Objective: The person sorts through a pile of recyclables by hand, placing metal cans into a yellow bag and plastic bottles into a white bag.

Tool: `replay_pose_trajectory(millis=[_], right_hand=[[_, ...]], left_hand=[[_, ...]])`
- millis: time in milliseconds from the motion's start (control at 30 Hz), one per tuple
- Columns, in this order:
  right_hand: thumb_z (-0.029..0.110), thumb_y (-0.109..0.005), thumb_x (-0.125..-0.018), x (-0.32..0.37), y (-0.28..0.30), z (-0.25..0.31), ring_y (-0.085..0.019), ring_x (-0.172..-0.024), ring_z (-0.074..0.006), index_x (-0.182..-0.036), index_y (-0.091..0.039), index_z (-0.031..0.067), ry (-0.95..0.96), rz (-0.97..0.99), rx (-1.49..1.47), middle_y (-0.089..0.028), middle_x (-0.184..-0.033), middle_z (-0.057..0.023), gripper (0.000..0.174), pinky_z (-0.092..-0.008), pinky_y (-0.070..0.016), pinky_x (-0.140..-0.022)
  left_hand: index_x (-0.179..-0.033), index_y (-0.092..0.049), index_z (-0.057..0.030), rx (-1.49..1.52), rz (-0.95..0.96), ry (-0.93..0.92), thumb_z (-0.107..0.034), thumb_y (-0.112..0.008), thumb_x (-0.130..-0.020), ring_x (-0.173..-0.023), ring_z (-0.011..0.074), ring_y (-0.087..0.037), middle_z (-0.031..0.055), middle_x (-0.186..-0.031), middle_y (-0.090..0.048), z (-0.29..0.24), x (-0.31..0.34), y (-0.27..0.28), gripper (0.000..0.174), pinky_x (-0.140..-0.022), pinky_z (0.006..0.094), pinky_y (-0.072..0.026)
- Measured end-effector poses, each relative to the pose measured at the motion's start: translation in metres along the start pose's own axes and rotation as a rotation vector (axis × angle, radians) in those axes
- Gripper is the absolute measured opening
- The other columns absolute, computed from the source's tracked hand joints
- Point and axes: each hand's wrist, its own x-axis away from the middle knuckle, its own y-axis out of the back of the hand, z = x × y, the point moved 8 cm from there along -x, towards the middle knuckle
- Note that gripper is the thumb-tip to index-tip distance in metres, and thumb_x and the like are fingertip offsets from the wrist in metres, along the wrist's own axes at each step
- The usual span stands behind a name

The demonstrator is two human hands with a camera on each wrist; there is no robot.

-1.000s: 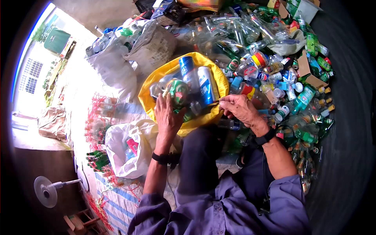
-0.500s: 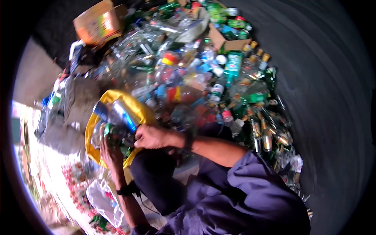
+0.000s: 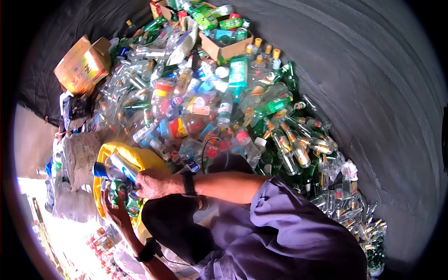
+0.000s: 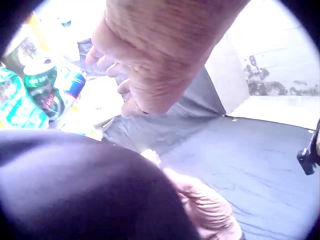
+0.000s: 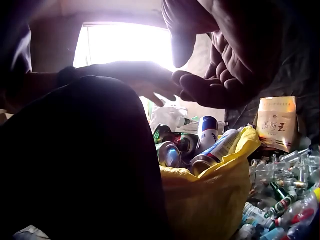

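Observation:
A yellow bag [image 3: 150,159] stands beside the person's knee, full of drink cans. On top lie a dark blue can [image 3: 102,171], a silver and blue can [image 3: 123,165] and a green can [image 3: 118,190]. My left hand [image 3: 116,212] is at the bag's near side, its fingers extended by the green can. Over the bag's right rim, my right hand [image 3: 156,183] overlaps the cans in the head view. From the right wrist, that hand [image 5: 235,55] appears above the bag with loosely curled fingers, thumb apart and nothing visible between them.
A large heap of glass and plastic bottles [image 3: 186,123] spreads beyond and right of the bag. Orange cardboard box [image 3: 83,67] and an open carton [image 3: 228,49] sit at its far side. A pale sack [image 3: 81,156] stands left. Dark sheeting [image 3: 364,107] hangs behind.
The head view has swung right, showing more of the bottle heap; the bag now appears farther left. My right hand has shifted from the bag's rim to over the cans.

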Motion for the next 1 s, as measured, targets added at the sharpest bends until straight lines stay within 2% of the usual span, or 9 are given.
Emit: replay_pose_trajectory(millis=[233, 333, 433, 567, 633, 767, 833, 900, 1000], right_hand=[[0.018, -0.069, -0.08, 0.003, 0.033, 0.012, -0.064, -0.067, -0.0457, -0.07, -0.061, -0.0054, 0.027, -0.205, 0.029, -0.061, -0.067, -0.0292, 0.027, -0.0518, -0.0473, -0.065], [0.018, -0.068, -0.082, 0.003, 0.045, 0.009, -0.063, -0.067, -0.0467, -0.068, -0.059, -0.0061, 0.045, -0.31, 0.026, -0.059, -0.067, -0.0298, 0.029, -0.0525, -0.046, -0.065], [0.017, -0.067, -0.082, 0.004, 0.056, 0.006, -0.062, -0.068, -0.0477, -0.068, -0.059, -0.0068, 0.016, -0.331, 0.04, -0.058, -0.067, -0.0304, 0.029, -0.0526, -0.0458, -0.065], [0.016, -0.068, -0.08, 0.008, 0.073, 0.003, -0.064, -0.074, -0.0482, -0.069, -0.06, -0.0082, 0.119, -0.462, 0.102, -0.059, -0.07, -0.031, 0.027, -0.0525, -0.0474, -0.065], [0.014, -0.07, -0.077, 0.004, 0.074, -0.01, -0.066, -0.075, -0.047, -0.072, -0.061, -0.0089, -0.104, -0.363, 0.096, -0.062, -0.072, -0.0298, 0.025, -0.0511, -0.0494, -0.066], [0.014, -0.07, -0.076, 0.01, 0.09, 0.0, -0.067, -0.072, -0.0445, -0.07, -0.062, -0.0067, -0.063, -0.37, 0.153, -0.064, -0.072, -0.0279, 0.023, -0.0503, -0.0497, -0.062], [0.016, -0.071, -0.077, 0.012, 0.095, 0.0, -0.065, -0.067, -0.0439, -0.07, -0.061, -0.0042, -0.039, -0.461, 0.15, -0.063, -0.068, -0.0262, 0.023, -0.0504, -0.0487, -0.06], [0.017, -0.072, -0.079, 0.014, 0.099, 0.006, -0.064, -0.064, -0.0428, -0.072, -0.061, -0.0024, 0.032, -0.523, 0.198, -0.061, -0.066, -0.0243, 0.023, -0.0496, -0.0482, -0.058], [0.017, -0.071, -0.081, 0.013, 0.096, 0.011, -0.064, -0.063, -0.0404, -0.073, -0.061, -0.0016, 0.015, -0.492, 0.23, -0.061, -0.066, -0.0228, 0.023, -0.0483, -0.0481, -0.058]], left_hand=[[-0.136, -0.061, -0.003, 0.415, 0.16, 0.091, -0.007, -0.06, -0.095, -0.113, 0.0244, -0.065, 0.0151, -0.142, -0.06, -0.129, -0.038, 0.043, 0.041, -0.096, 0.0358, -0.0527], [-0.135, -0.062, -0.0029, 0.517, 0.176, -0.034, -0.008, -0.059, -0.096, -0.107, 0.0224, -0.066, 0.0137, -0.141, -0.061, -0.178, -0.053, 0.044, 0.039, -0.096, 0.0351, -0.0525], [-0.132, -0.063, -0.0005, 0.535, 0.177, -0.12, -0.01, -0.058, -0.098, -0.118, 0.0245, -0.064, 0.0145, -0.14, -0.062, -0.207, -0.068, 0.033, 0.036, -0.101, 0.0367, -0.0491], [-0.131, -0.064, -0.0014, 0.469, 0.08, -0.139, -0.015, -0.056, -0.101, -0.122, 0.0267, -0.063, 0.0141, -0.13, -0.068, -0.22, -0.072, 0.016, 0.034, -0.105, 0.0378, -0.0464], [-0.131, -0.064, -0.0015, 0.529, 0.084, -0.105, -0.017, -0.055, -0.103, -0.121, 0.0268, -0.063, 0.0142, -0.129, -0.068, -0.212, -0.07, -0.006, 0.034, -0.104, 0.0379, -0.0461], [-0.13, -0.064, 0.0005, 0.559, 0.163, -0.004, -0.027, -0.052, -0.106, -0.119, 0.0254, -0.062, 0.0145, -0.122, -0.07, -0.191, -0.065, -0.042, 0.039, -0.103, 0.0368, -0.044], [-0.13, -0.064, 0.0013, 0.486, 0.202, -0.056, -0.028, -0.052, -0.106, -0.115, 0.0238, -0.064, 0.015, -0.121, -0.07, -0.188, -0.068, -0.048, 0.04, -0.099, 0.036, -0.047], [-0.127, -0.065, 0.0015, 0.739, 0.219, 0.086, -0.028, -0.052, -0.105, -0.106, 0.0228, -0.067, 0.0143, -0.118, -0.071, -0.179, -0.069, -0.055, 0.039, -0.094, 0.0349, -0.05], [-0.127, -0.066, 0.0009, 0.625, 0.232, 0.036, -0.025, -0.054, -0.104, -0.095, 0.0195, -0.067, 0.0136, -0.11, -0.072, -0.184, -0.071, -0.054, 0.037, -0.086, 0.0329, -0.0519]])
